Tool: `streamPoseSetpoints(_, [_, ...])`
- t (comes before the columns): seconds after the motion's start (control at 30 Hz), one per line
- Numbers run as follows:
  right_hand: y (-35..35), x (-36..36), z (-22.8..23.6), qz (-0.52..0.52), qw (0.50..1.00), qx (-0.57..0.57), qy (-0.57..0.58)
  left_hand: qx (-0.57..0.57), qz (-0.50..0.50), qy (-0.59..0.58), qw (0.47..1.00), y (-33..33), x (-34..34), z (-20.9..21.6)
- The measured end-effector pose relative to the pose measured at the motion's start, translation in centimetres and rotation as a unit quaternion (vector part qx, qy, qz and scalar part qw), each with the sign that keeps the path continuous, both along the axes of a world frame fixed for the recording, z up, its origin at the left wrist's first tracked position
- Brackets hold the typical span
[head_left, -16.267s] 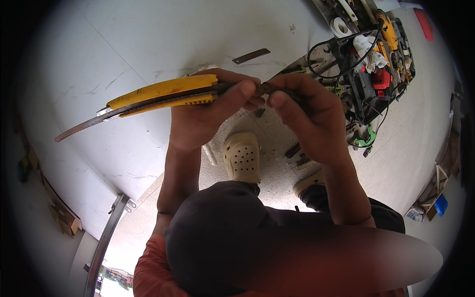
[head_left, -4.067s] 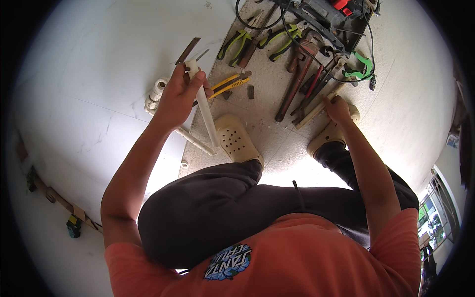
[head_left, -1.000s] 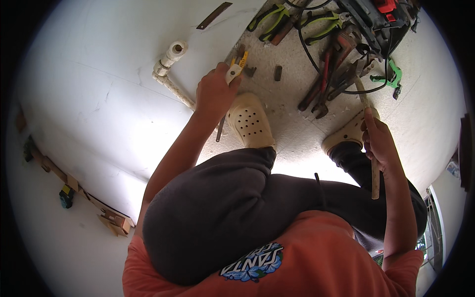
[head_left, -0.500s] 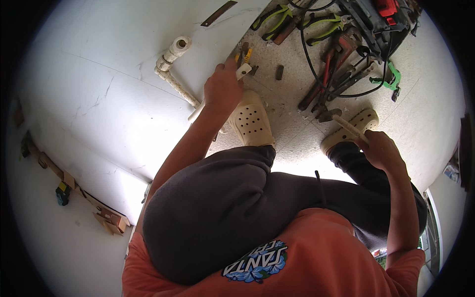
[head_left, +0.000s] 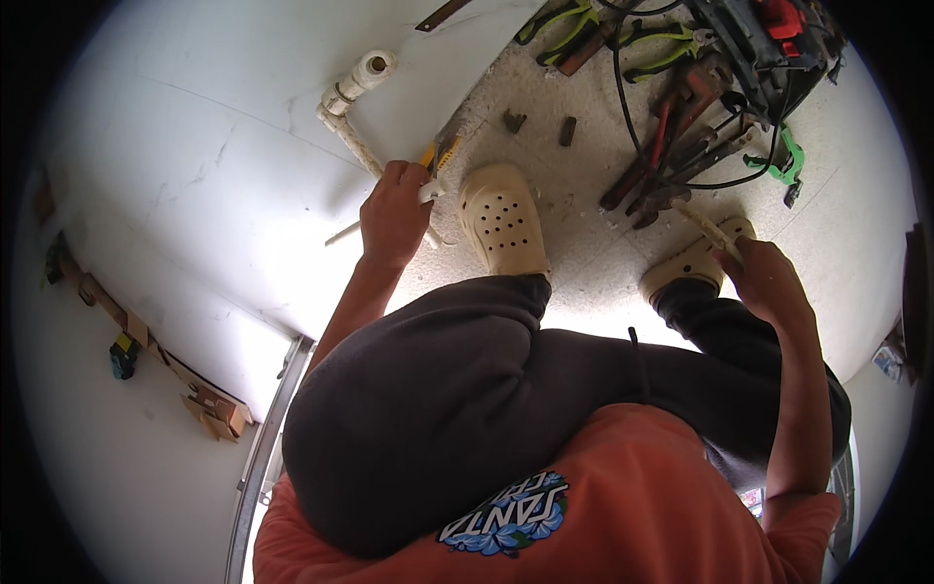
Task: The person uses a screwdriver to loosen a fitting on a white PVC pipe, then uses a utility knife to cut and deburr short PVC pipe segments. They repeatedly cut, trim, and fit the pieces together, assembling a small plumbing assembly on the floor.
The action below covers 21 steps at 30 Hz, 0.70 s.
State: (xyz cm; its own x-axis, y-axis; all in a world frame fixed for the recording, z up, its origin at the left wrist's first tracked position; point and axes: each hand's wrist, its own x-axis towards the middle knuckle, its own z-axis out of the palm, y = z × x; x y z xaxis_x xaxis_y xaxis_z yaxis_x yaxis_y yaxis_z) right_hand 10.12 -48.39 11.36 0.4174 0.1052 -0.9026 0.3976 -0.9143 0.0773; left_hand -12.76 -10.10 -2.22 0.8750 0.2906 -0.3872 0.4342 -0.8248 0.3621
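My left hand [head_left: 391, 216] is closed at the end of a dirty white pipe assembly [head_left: 348, 97], left of my near shoe. From its fingers stick out a yellow-and-dark tool [head_left: 445, 152] and a short white piece [head_left: 431, 191]; the tool's exact kind cannot be made out. Thin white pipe lengths show on both sides of the wrist. Out to the right, my right hand [head_left: 769, 277] grips the pale handle of a hammer [head_left: 708, 226], its dark head low over the floor beside other tools. Two beige clogs [head_left: 501, 219] are on my feet.
At the far right lie green-handled pliers [head_left: 662, 54], a red pipe wrench [head_left: 686, 97], a black cable, a green clamp [head_left: 790, 165] and a black-and-red tool case [head_left: 769, 39]. Small dark bits [head_left: 567, 131] dot the floor. A flat metal blade [head_left: 443, 14] lies on the white board.
My left hand has drawn back toward me and left, with the yellow-and-dark tool and white piece in it. The hammer in my right hand has shifted slightly. The view has moved a little.
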Motion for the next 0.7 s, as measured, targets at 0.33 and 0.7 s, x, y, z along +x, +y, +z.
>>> streamPoseSetpoints(0.33, [0.3, -0.6, -0.5, -0.001, 0.999, 0.030, 0.019, -0.117, 0.098, 0.194, 0.969, -2.1, -3.7, -0.1])
streamPoseSetpoints(0.7, [1.4, -0.6, -1.3, 0.014, 0.999, 0.030, 0.001, -0.080, 0.033, 0.006, 0.996, -2.9, 2.5, 0.1])
